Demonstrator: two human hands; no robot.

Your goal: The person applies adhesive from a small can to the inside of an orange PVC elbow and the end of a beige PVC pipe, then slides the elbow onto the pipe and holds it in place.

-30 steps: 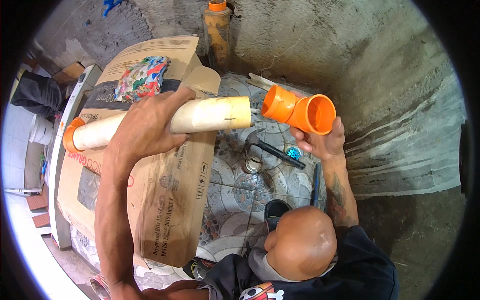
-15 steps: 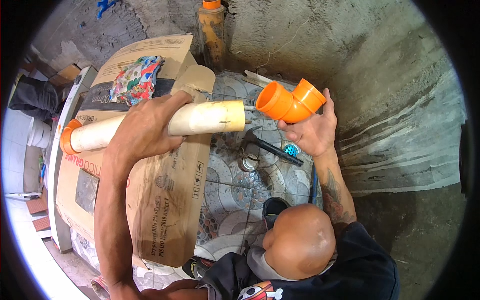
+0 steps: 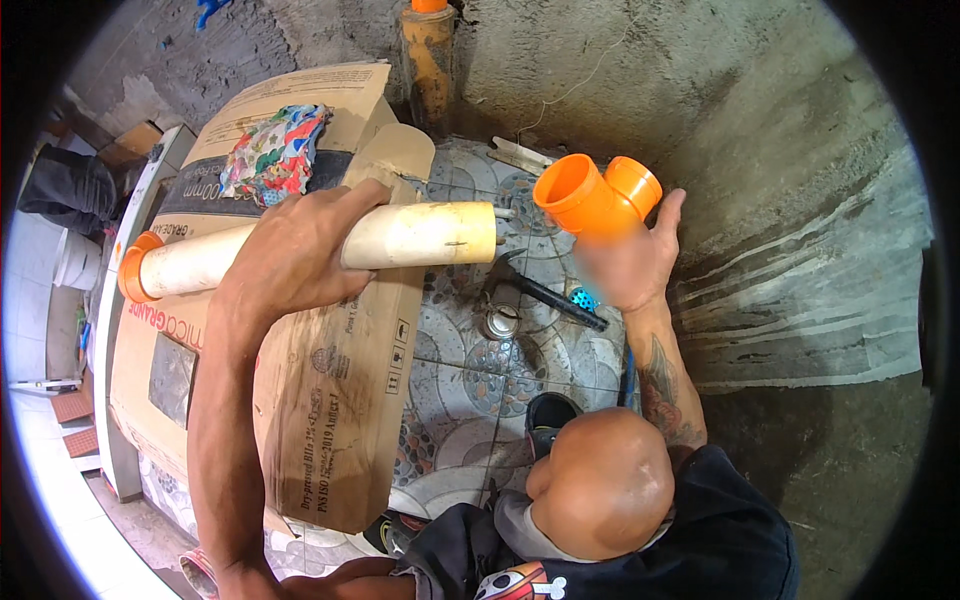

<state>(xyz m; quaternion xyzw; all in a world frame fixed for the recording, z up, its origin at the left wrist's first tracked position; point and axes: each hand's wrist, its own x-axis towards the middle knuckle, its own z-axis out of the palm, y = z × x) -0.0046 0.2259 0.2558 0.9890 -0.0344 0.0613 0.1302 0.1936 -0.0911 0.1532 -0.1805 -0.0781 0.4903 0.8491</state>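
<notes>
My left hand (image 3: 297, 243) is wrapped round a cream-white plastic pipe (image 3: 415, 236), held level over a cardboard box. The pipe's bare, yellowed end points right, and an orange fitting (image 3: 140, 267) sits on its left end. Off to the right, apart from the pipe, my right hand (image 3: 632, 262) holds an orange pipe elbow (image 3: 590, 200) from below. The elbow's two sockets face upward, the wider one tilted toward the upper left. Part of the right hand's fingers is blurred, while its thumb stretches up beside the elbow.
The flattened cardboard box (image 3: 330, 400) carries a colourful rag (image 3: 275, 155). Below the elbow, a hammer (image 3: 550, 298), a small open can (image 3: 500, 322) and a blue drain cover (image 3: 583, 299) are on the patterned tiles. An orange standpipe (image 3: 428, 75) rises by the rough concrete wall (image 3: 780, 200).
My right hand has shifted slightly right and turned the elbow, so its openings face more upward. The left hand and the pipe have hardly moved.
</notes>
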